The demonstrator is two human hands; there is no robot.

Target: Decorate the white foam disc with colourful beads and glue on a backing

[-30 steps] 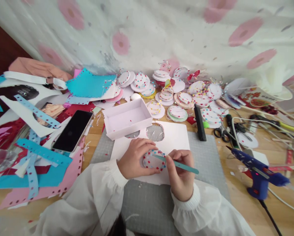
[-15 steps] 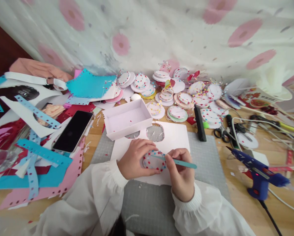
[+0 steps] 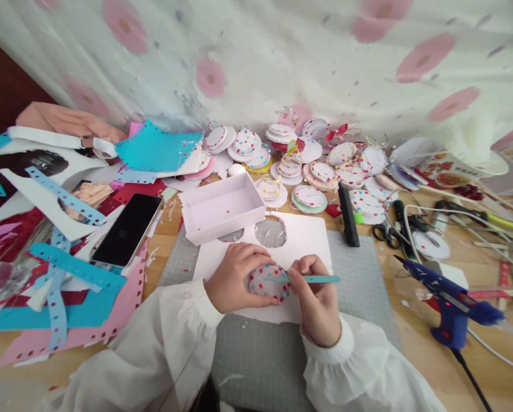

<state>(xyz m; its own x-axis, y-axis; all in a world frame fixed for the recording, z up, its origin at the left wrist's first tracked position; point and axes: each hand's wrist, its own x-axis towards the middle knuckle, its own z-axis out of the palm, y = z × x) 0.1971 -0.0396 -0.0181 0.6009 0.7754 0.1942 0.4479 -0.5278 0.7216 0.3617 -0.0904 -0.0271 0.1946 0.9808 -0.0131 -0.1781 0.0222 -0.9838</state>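
My left hand (image 3: pixel 234 276) is curled around a round white paper disc (image 3: pixel 268 281) edged with small red and blue dots, pressing it onto a white sheet (image 3: pixel 305 236) that has round holes cut out of it. My right hand (image 3: pixel 316 297) pinches a thin teal craft tool (image 3: pixel 310 279), its tip lying across the disc. The sheet rests on a grey cutting mat (image 3: pixel 359 274).
A shallow white box (image 3: pixel 220 208) and a black phone (image 3: pixel 126 228) lie to the left, amid coloured paper scraps (image 3: pixel 67 269). Piles of decorated discs (image 3: pixel 307 166) line the back. A black tool (image 3: pixel 348 214), scissors (image 3: pixel 385 230) and a blue glue gun (image 3: pixel 449 300) sit on the right.
My right hand has tilted the teal tool flatter, swinging its far end up and moving its tip leftwards across the disc. My left hand stays put.
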